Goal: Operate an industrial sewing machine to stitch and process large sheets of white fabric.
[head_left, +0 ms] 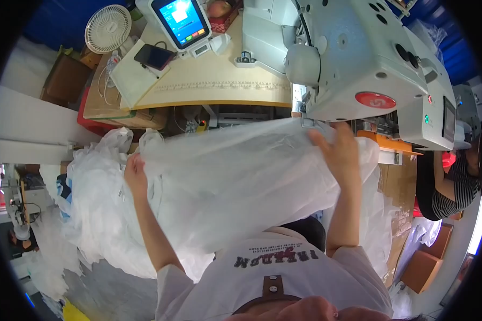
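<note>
The white cloth (235,176) is stretching across the person's lap in front of the sewing machine (364,64), with its far edge running up to the machine's needle end. The left hand (137,174), well to the left of the machine, is curling closed and seems to be pinching the cloth's left side. The right hand (341,154), just in front of the machine, is lying open over the cloth, its thumb standing apart from the fingers.

The step in hand is looking like lining up that edge for sewing. The next move is probably calling for a flat, lightly taut edge at the needle, with the left hand bearing the trailing weight so that loose folds are not catching.

The cloth is looking thin and half-sheer, smoothing into a rounded sheet between the hands and crumpling into soft heaps left of the machine. Whether it is woven is not showing. Also left of the machine, the pale, smooth table (219,97) is carrying ruler marks, a glowing flat screen (183,22) and a dark phone (154,56).
</note>
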Motion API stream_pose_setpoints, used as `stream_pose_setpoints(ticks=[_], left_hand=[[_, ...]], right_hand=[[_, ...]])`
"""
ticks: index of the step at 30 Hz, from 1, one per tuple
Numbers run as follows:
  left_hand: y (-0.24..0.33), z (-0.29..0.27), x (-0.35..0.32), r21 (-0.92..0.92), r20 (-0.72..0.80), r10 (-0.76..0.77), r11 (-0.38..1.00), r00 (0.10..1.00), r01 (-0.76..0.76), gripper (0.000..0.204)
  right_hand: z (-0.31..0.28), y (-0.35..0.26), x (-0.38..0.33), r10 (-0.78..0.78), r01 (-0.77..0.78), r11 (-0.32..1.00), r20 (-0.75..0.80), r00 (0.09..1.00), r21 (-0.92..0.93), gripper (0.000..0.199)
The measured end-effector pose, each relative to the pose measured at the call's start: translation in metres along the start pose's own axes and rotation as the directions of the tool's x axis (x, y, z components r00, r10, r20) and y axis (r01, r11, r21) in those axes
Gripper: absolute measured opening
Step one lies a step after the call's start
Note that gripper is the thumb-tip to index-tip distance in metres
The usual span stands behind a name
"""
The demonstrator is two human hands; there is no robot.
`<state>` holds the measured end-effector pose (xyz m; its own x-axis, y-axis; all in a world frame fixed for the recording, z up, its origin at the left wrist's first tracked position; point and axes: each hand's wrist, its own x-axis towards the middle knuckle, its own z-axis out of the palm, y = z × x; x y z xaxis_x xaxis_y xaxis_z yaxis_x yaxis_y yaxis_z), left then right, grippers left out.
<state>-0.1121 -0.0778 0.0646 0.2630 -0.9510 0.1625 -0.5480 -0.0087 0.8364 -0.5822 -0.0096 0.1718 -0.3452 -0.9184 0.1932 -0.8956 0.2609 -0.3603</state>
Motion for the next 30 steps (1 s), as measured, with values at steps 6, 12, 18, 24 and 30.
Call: stream_pose_setpoints(ticks=[6,12,18,24,30], left_hand=[[-0.011,0.042,-0.014,0.025,0.176,0.111,0.993,0.978,-0.117,0.010],[0.026,0.037,0.015,-0.176,0.643,-0.206,0.897,0.738,0.405,0.005],[0.037,0.041,0.017,-0.268,0.530,-0.040,0.940,0.847,0.212,0.010],[0.071,0.048,0.009,0.496,0.141,0.519,0.700,0.843,-0.514,0.016],[0.074,0.038,0.002,0.503,0.192,0.442,0.723,0.877,-0.474,0.016]], right_hand=[[-0.018,0.056,-0.009,0.087,-0.137,0.945,0.177,0.980,0.297,0.026],[-0.009,0.131,-0.044,0.181,-0.173,0.981,0.079,0.980,-0.091,0.017],[-0.009,0.070,-0.035,0.209,-0.045,0.907,-0.355,0.911,0.419,0.011],[-0.010,0.039,-0.005,0.030,-0.003,0.994,-0.243,0.970,0.112,0.013],[-0.007,0.059,-0.007,0.037,-0.032,0.999,-0.203,0.978,0.028,0.014]])
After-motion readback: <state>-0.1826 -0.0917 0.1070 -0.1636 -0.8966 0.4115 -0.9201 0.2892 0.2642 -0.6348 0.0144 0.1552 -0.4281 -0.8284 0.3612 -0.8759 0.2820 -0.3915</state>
